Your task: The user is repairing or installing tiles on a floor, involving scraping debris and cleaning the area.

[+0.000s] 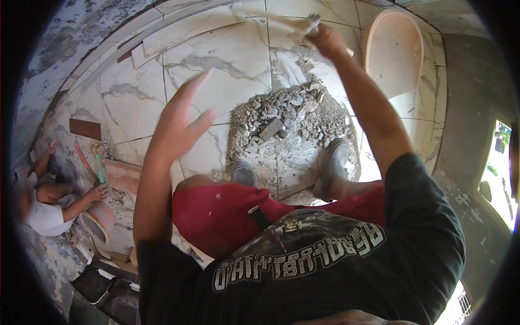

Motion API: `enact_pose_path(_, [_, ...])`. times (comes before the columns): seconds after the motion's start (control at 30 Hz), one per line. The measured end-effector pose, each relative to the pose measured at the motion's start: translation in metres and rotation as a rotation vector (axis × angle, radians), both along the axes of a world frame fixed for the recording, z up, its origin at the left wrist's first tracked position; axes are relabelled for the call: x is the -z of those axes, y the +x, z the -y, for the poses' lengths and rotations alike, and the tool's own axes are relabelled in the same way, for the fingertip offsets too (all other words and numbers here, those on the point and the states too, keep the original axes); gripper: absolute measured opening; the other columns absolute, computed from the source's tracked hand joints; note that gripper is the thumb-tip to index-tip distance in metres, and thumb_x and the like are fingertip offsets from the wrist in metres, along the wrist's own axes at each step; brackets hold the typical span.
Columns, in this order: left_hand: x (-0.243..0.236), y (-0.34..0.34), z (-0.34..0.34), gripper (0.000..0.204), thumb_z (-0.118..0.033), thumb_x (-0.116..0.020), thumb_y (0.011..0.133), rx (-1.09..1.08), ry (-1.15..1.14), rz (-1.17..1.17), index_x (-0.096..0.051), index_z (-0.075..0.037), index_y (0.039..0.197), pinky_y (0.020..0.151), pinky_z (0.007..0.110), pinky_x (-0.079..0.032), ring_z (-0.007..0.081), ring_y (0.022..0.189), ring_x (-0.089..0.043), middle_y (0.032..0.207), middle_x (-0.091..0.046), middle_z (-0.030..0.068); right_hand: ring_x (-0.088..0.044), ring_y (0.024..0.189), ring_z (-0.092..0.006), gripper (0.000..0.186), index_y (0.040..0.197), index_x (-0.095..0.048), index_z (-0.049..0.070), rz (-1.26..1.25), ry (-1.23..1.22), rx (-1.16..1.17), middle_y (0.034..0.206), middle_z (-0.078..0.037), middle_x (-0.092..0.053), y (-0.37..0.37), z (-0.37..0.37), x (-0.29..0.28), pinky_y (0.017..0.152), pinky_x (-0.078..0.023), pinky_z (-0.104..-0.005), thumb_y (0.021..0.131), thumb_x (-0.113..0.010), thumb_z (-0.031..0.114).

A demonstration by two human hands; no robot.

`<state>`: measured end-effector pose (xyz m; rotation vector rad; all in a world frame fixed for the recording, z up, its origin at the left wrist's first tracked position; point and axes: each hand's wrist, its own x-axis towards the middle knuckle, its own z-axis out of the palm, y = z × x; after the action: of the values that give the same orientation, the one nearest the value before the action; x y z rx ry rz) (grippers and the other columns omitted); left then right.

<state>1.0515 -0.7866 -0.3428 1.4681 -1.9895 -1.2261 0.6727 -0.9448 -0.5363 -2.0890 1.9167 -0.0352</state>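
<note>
Head view looks down on a right hand (pixel 325 39) raised high, its fingers wrapped tight round the handle of a hammer-like tool (pixel 310 23) whose pale head blurs just beyond the knuckles. Left hand (pixel 181 116) is lifted and empty, fingers spread wide, holding nothing. Below the right fingers, between the two grey shoes (pixel 331 162), lies a heap of broken grey rubble (pixel 281 119) on the marble-patterned tiled floor (pixel 216 59). By my judgement the breaking-out is partly done: one patch is smashed to rubble, the surrounding tiles look whole, and the debris is uncleared. Far beyond the left fingers another person (pixel 46 208) crouches by a bucket (pixel 97 221).
</note>
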Motion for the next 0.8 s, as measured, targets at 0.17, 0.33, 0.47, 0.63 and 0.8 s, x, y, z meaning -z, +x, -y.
enact_pose_path(0.17, [-0.054, 0.041, -0.131, 0.059, -0.023, -0.057, 0.088, -0.417, 0.242, -0.055, -0.042, 0.006, 0.138, 0.105, 0.042, -0.036, 0.0319, 0.125, -0.049, 0.135, -0.05, 0.0222, -0.066, 0.091, -0.0347, 0.039, 0.114, -0.058, 0.014, -0.033, -0.177, -0.12, 0.097, -0.014, -0.069, -0.045, 0.064, 0.041, 0.08, -0.052, -0.0465, 0.089, -0.06, 0.043])
enact_pose_path(0.33, [-0.082, 0.0, -0.21, 0.051, -0.029, -0.049, 0.092, -0.777, -0.012, 0.374, -0.048, 0.006, 0.129, 0.106, 0.046, -0.035, 0.0376, 0.124, -0.048, 0.134, -0.048, 0.0274, -0.062, 0.098, -0.0354, 0.04, 0.111, -0.058, 0.007, -0.042, 0.045, -0.147, 0.107, -0.02, -0.063, -0.036, 0.06, 0.065, 0.084, -0.05, -0.0449, 0.086, -0.063, 0.038])
enact_pose_path(0.47, [-0.079, 0.001, -0.2, 0.045, -0.026, -0.047, 0.092, -0.829, -0.028, 0.398, -0.051, 0.006, 0.123, 0.106, 0.048, -0.034, 0.0379, 0.123, -0.047, 0.133, -0.048, 0.0272, -0.067, 0.09, -0.0339, 0.037, 0.117, -0.056, 0.019, -0.008, -0.122, -0.237, 0.096, -0.013, -0.069, -0.048, 0.012, 0.084, 0.078, -0.054, -0.046, 0.088, -0.062, 0.041])
enact_pose_path(0.63, [-0.063, 0.003, -0.167, 0.04, -0.02, -0.048, 0.089, -0.708, -0.086, 0.304, -0.053, 0.005, 0.12, 0.106, 0.048, -0.035, 0.038, 0.121, -0.049, 0.13, -0.05, 0.0266, -0.069, 0.087, -0.025, 0.027, 0.11, -0.058, 0.018, 0.03, 0.089, -0.298, 0.103, -0.007, -0.069, -0.032, -0.094, 0.047, 0.073, -0.058, -0.0367, 0.085, -0.067, 0.022])
enact_pose_path(0.8, [-0.053, -0.003, -0.138, 0.037, -0.013, -0.051, 0.086, -0.635, -0.123, 0.21, -0.056, 0.004, 0.118, 0.105, 0.046, -0.036, 0.0368, 0.119, -0.051, 0.127, -0.053, 0.0245, -0.068, 0.083, -0.0315, 0.03, 0.105, -0.058, 0.011, 0.093, 0.231, -0.268, 0.095, -0.011, -0.067, 0.003, -0.195, 0.02, 0.071, -0.056, -0.0409, 0.079, -0.072, 0.02])
